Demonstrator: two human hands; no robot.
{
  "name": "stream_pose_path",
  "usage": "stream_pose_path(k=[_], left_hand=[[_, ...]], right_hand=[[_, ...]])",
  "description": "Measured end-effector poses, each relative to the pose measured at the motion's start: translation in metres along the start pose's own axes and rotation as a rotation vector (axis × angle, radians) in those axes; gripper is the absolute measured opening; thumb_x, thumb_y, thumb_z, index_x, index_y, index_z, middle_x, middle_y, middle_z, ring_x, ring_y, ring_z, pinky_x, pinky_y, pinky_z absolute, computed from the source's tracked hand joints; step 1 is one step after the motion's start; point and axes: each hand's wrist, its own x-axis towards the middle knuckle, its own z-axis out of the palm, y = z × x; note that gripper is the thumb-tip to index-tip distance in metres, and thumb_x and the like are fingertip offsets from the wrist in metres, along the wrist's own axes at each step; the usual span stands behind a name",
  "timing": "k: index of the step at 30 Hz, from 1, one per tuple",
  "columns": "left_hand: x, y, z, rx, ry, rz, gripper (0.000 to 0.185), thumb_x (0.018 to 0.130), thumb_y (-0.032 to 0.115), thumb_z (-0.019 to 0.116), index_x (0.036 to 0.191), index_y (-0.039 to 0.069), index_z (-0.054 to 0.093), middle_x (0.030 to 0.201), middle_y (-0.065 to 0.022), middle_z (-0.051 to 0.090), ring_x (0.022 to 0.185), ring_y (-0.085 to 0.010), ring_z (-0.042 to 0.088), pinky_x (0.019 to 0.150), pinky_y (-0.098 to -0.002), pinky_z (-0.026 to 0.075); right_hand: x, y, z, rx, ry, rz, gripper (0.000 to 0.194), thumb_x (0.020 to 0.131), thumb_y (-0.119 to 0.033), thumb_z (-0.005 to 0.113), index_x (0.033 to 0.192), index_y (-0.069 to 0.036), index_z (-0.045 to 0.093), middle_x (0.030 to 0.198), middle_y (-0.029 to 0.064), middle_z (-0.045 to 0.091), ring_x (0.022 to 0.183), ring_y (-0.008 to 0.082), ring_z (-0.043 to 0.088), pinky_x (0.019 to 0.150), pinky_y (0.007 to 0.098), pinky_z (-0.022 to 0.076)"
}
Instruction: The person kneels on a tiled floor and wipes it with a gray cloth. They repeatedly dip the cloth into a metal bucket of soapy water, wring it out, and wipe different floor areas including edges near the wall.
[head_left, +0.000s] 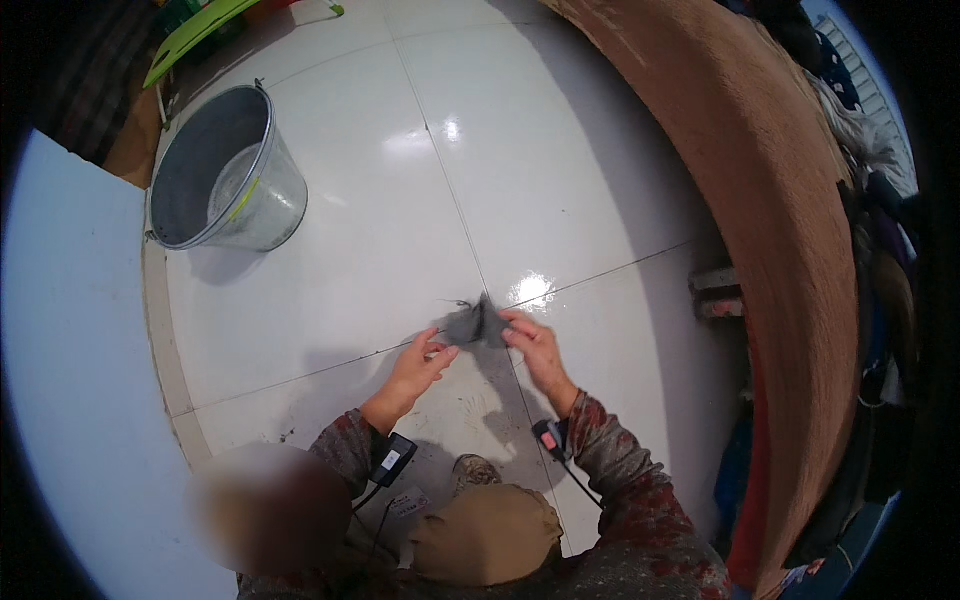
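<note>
A small dark grey cloth (480, 326), blurred by motion and with a loose thread at its upper left, is just above the white tiled floor. My right hand (534, 349) pinches its right side between thumb and fingers. At the cloth's left edge is my left hand (420, 367), thumb and fingers spread apart; whether the fingertips touch the fabric is not clear. Below the hands, the floor tile (472, 409) carries faint smudges. A galvanized metal bucket (281, 202) stands ahead to the left, its handle lowered against the rim.
To the right runs a bed or couch under a brown blanket (780, 187), with clothes (862, 142) piled beyond. A green tabletop (199, 34) is at the upper left, near a pale wall (75, 300). Cabled black devices (394, 459) sit at both wrists. A blurred patch (270, 510) covers the lower left.
</note>
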Motion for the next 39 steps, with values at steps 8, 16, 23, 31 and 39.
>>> stream_pose_path(k=[8, 16, 23, 31, 39], left_hand=[[-0.014, -0.003, -0.028, -0.378, 0.125, 0.122, 0.026, 0.093, 0.007, 0.062, 0.118, 0.001, 0.060, 0.086, -0.0015, 0.064, 0.071, -0.0095, 0.056, 0.062, -0.0259, 0.047], [-0.014, 0.057, -0.021, -0.243, 0.305, 0.169, 0.033, 0.086, 0.009, 0.072, 0.115, -0.004, 0.061, 0.069, 0.0000, 0.058, 0.055, -0.0091, 0.049, 0.051, -0.0247, 0.041], [-0.005, 0.076, 0.000, 0.407, 0.046, 0.152, 0.041, 0.077, 0.014, 0.078, 0.114, 0.001, 0.069, 0.057, -0.0034, 0.059, 0.052, -0.0125, 0.056, 0.056, -0.0292, 0.048], [-0.027, 0.076, 0.059, 0.275, 0.021, 0.803, 0.043, 0.078, 0.016, 0.078, 0.118, 0.005, 0.066, 0.105, -0.0095, 0.064, 0.082, -0.0162, 0.063, 0.075, -0.0301, 0.050], [-0.029, 0.087, 0.073, 0.159, -0.141, 0.438, 0.025, 0.080, 0.007, 0.076, 0.100, 0.000, 0.064, 0.082, -0.0026, 0.065, 0.075, -0.0106, 0.061, 0.067, -0.0291, 0.050]], right_hand=[[-0.040, -0.024, -0.020, 0.466, 0.034, 0.118, 0.019, 0.091, -0.013, 0.058, 0.092, 0.003, 0.067, 0.088, 0.0043, 0.065, 0.085, 0.0130, 0.057, 0.077, 0.0265, 0.0426], [-0.040, -0.044, -0.037, 0.023, 0.199, -0.098, 0.029, 0.090, -0.011, 0.056, 0.106, 0.010, 0.069, 0.094, 0.0064, 0.068, 0.085, 0.0124, 0.058, 0.079, 0.0243, 0.0436], [-0.062, -0.086, -0.068, 0.284, -0.037, -0.098, 0.035, 0.092, -0.015, 0.054, 0.112, 0.011, 0.065, 0.106, 0.0158, 0.069, 0.094, 0.0215, 0.065, 0.091, 0.0343, 0.0482], [-0.054, -0.082, -0.039, 0.837, -0.029, 0.007, 0.029, 0.100, -0.018, 0.049, 0.117, 0.003, 0.058, 0.120, 0.0172, 0.063, 0.113, 0.0291, 0.061, 0.099, 0.0459, 0.0470], [-0.055, -0.091, -0.017, 0.467, -0.073, -0.232, 0.042, 0.095, -0.024, 0.059, 0.128, 0.000, 0.054, 0.129, 0.0135, 0.059, 0.126, 0.0276, 0.052, 0.105, 0.0457, 0.0408]])
